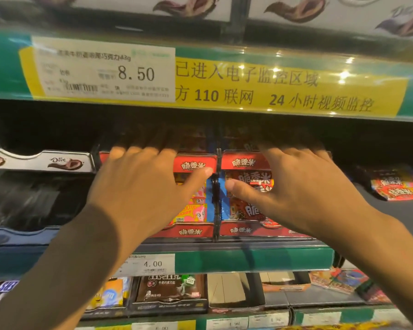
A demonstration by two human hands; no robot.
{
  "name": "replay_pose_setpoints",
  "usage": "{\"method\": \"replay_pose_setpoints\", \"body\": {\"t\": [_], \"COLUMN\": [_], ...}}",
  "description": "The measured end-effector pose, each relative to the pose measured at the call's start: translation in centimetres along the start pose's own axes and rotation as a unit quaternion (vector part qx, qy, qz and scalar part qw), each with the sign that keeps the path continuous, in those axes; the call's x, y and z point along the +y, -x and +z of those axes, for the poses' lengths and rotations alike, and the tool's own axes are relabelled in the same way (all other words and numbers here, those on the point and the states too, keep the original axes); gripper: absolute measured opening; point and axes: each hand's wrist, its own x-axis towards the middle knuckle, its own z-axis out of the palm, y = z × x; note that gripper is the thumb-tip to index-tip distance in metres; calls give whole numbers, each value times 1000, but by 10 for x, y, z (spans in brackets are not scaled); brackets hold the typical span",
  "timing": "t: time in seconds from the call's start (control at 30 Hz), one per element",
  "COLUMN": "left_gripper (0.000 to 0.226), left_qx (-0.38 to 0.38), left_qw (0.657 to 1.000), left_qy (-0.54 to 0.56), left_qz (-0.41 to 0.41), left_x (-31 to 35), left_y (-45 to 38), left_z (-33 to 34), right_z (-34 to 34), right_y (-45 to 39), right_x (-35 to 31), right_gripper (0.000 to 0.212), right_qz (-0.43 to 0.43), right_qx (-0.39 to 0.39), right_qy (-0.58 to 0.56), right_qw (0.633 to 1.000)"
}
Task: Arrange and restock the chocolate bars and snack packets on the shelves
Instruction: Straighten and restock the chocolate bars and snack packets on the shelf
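Two red display boxes of chocolate rice-crisp packets stand side by side on the middle shelf, split by a black divider (215, 198). My left hand (143, 186) reaches over the left red box (196, 231), fingers stretched into the dark back of the shelf, thumb near the divider. My right hand (293, 186) lies the same way over the right red box (246, 231), palm down on the red packets (248, 179). The fingertips of both hands are lost in shadow. Pink and yellow packets (196, 208) show in the left box.
A white Dove box (57, 160) sits left of the red boxes. Loose red packets (396, 186) lie at the right of the shelf. The shelf edge (248, 260) carries a 4.00 price tag (150, 264). Below are M&M's boxes (169, 291). The upper shelf's edge (284, 89) hangs close overhead.
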Motion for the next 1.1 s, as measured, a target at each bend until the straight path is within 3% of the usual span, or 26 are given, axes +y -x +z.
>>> {"method": "replay_pose_setpoints", "body": {"t": [0.33, 0.5, 0.67, 0.9, 1.1], "left_gripper": [60, 46, 40, 31, 47], "left_qx": [-7, 111, 169, 114, -34], "left_qw": [1000, 991, 966, 950, 972], "left_qy": [3, 67, 155, 202, 118], "left_qz": [7, 42, 118, 210, 201], "left_x": [5, 25, 81, 187, 272], "left_y": [6, 23, 38, 13, -40], "left_z": [-6, 0, -5, 5, 31], "right_z": [11, 17, 14, 25, 45], "right_y": [1, 15, 43, 68, 70], "right_x": [13, 32, 74, 176, 264], "right_gripper": [60, 37, 25, 26, 34], "right_qz": [-23, -47, -45, 38, 103], "right_qx": [60, 167, 178, 93, -8], "right_qy": [0, -60, -115, -109, -72], "right_qw": [998, 983, 976, 989, 992]}}
